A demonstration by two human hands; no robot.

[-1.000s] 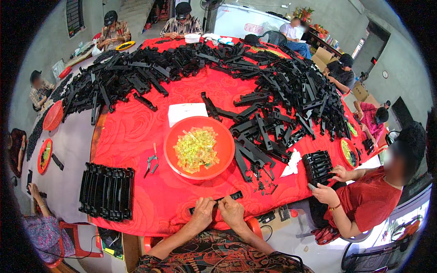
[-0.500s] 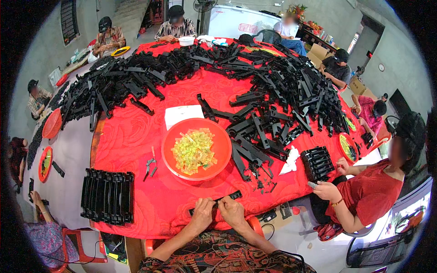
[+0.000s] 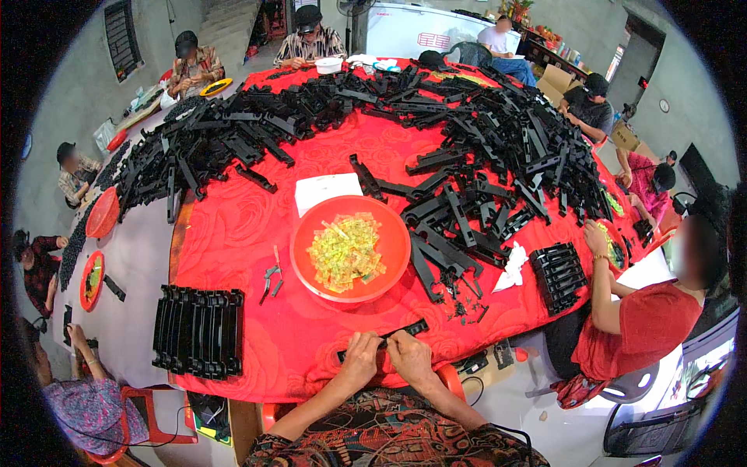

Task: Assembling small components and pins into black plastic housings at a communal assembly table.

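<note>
At the table's near edge my left hand (image 3: 361, 356) and my right hand (image 3: 409, 354) are side by side, both with curled fingers gripping one long black plastic strip (image 3: 415, 328). Its right end sticks out past my right hand, and a short left end shows beside my left. The fingertips and the strip's middle are mostly hidden. Just beyond my hands stands a red bowl (image 3: 401, 268) heaped with small yellow-green translucent pieces (image 3: 346, 253). To the bowl's left lie small metal snips (image 3: 271, 282). A neat row of black plastic strips (image 3: 198, 332) sits at the left.
A large heap of black plastic strips (image 3: 537, 148) arcs over the red tablecloth (image 3: 257, 327). Small black scraps (image 3: 465, 310) and a crumpled white tissue (image 3: 511, 267) lie to the right. A co-worker in red (image 3: 638, 331) sits close on that side, by another row of strips (image 3: 559, 278).
The view has shifted slightly, so the table appears further right. My hands keep hold of the strip. The co-worker in red has reached forward to the bowl in front of them.
</note>
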